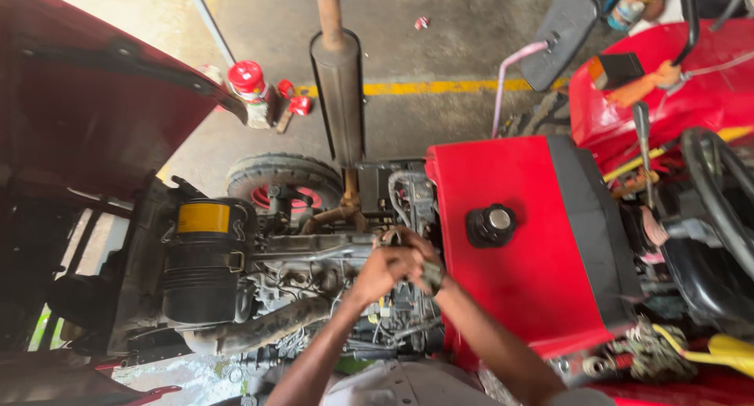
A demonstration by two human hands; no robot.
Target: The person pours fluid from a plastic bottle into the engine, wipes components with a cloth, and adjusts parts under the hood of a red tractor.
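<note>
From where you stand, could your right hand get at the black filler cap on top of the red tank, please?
Probably yes. The right hand works at the engine right beside the red tank, and the black filler cap sits uncovered on top with nothing between them.

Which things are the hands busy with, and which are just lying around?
In use: left hand, right hand, small grey part, engine.
Lying about: red jack, red cups, rag, yellow tool.
</note>
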